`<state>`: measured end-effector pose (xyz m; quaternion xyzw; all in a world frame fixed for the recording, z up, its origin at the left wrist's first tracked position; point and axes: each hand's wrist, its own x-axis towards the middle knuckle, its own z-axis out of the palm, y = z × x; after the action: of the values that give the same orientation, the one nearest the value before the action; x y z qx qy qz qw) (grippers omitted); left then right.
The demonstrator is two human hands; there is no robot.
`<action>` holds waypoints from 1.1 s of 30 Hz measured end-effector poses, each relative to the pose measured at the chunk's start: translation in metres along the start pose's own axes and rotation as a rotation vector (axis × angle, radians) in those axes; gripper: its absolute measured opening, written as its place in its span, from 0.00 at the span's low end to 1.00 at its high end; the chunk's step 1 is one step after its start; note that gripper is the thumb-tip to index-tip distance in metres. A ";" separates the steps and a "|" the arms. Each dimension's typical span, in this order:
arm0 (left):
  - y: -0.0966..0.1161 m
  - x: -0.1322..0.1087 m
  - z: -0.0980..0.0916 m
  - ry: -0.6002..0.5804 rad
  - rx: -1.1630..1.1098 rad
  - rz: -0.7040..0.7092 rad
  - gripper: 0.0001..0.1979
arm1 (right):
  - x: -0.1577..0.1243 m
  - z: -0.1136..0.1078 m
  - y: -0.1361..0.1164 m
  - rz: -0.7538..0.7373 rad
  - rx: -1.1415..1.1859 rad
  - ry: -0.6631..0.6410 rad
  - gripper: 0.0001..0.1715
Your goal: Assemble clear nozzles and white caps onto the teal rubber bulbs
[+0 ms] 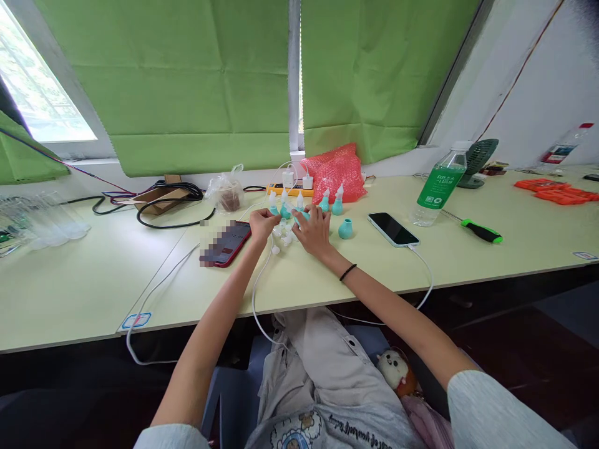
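My right hand [314,232] is closed around a teal squeeze bulb [302,217], which lies tilted under its fingers. Close by on the left, my left hand [264,224] has thumb and fingertips pinched together; whatever is between them is too small to make out. Several teal bulbs with whitish pointed nozzles, such as the bulb [337,202] on the right, stand upright beyond my hands. A bare teal bulb [345,229] with an open neck sits right of my right hand. Small translucent caps or nozzles [284,235] lie in a pile between the hands, partly covered by them.
A red-cased phone [229,242] lies left, and a charging phone [393,229] right. A white cable [256,287] crosses the table edge. Behind stand a power strip [306,192] and pink bubble wrap [337,174]. A green-labelled bottle [438,187] and a screwdriver [482,231] are farther right.
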<state>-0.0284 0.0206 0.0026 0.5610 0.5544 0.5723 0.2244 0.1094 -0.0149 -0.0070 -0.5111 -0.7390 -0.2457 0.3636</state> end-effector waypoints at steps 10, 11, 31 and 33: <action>-0.009 -0.004 0.002 -0.344 0.222 0.094 0.10 | 0.000 0.007 0.007 0.112 0.346 0.090 0.18; -0.009 -0.004 0.002 -0.342 0.215 0.095 0.09 | 0.000 0.007 0.007 0.114 0.354 0.094 0.18; 0.018 -0.014 0.008 -0.274 -0.150 -0.055 0.13 | -0.006 0.005 -0.002 -0.048 0.454 0.034 0.15; 0.017 -0.012 0.007 -0.335 -0.162 -0.119 0.11 | -0.005 0.006 0.000 -0.071 0.477 0.028 0.16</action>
<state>-0.0124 0.0084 0.0115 0.5947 0.4936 0.4993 0.3916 0.1084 -0.0132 -0.0145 -0.3809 -0.7885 -0.0842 0.4754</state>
